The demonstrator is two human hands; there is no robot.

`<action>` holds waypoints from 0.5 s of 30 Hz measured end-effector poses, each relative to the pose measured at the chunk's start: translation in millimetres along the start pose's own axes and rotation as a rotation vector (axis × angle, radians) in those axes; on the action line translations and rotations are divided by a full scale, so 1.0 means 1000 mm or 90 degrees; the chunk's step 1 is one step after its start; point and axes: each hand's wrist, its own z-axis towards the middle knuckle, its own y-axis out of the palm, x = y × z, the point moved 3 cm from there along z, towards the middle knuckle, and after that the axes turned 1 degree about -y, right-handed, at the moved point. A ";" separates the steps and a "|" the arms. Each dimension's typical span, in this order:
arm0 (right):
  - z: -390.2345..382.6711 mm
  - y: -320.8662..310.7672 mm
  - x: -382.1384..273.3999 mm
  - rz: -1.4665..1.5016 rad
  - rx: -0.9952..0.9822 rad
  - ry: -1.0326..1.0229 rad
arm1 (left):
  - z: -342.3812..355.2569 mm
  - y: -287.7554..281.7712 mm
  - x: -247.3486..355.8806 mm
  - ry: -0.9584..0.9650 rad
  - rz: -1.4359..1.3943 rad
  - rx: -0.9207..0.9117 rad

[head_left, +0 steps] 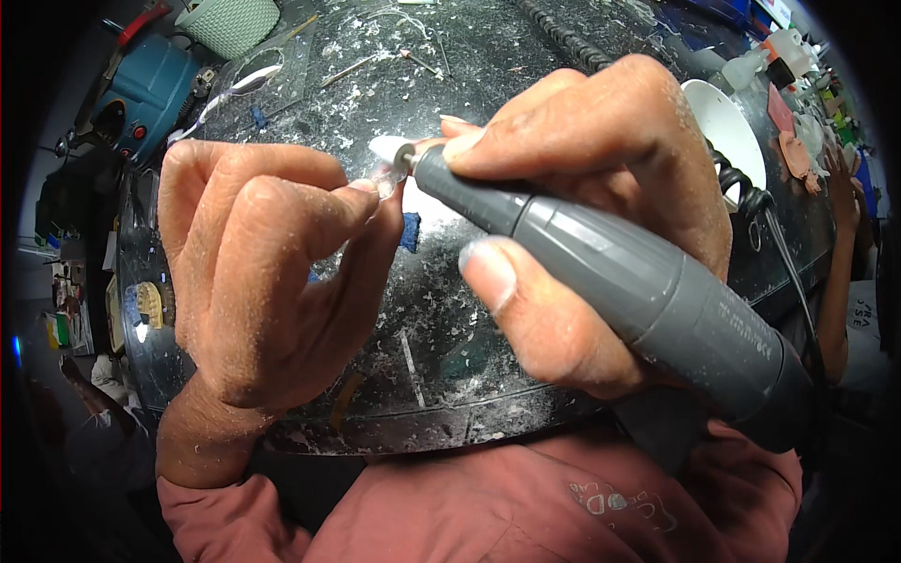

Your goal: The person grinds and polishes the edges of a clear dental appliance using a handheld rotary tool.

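My left hand is closed in a pinch, fingertips on a small whitish, translucent piece whose shape I cannot make out. My right hand wraps round a dark grey rotary handpiece, which slants from lower right to upper left. At the handpiece's tip a small round disc, slightly blurred, meets the pinched piece or sits right beside it. Both hands come together over the dusty black work table. Fine white dust coats my fingers. A small blue scrap lies below the tip.
A teal machine and a pale green basket stand at far left. A yellowish dental cast sits near the left edge. A white bowl and a coiled black cord are at right. Another person's arm shows beyond.
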 end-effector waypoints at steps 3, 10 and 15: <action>0.001 0.002 -0.005 -0.064 -0.040 0.115 | 0.001 0.001 0.000 -0.016 -0.020 -0.007; 0.010 0.002 -0.023 -0.096 -0.041 0.149 | 0.000 0.002 -0.003 -0.078 -0.063 -0.011; 0.010 0.007 -0.031 -0.024 0.111 0.301 | 0.000 0.008 -0.003 -0.108 -0.120 0.018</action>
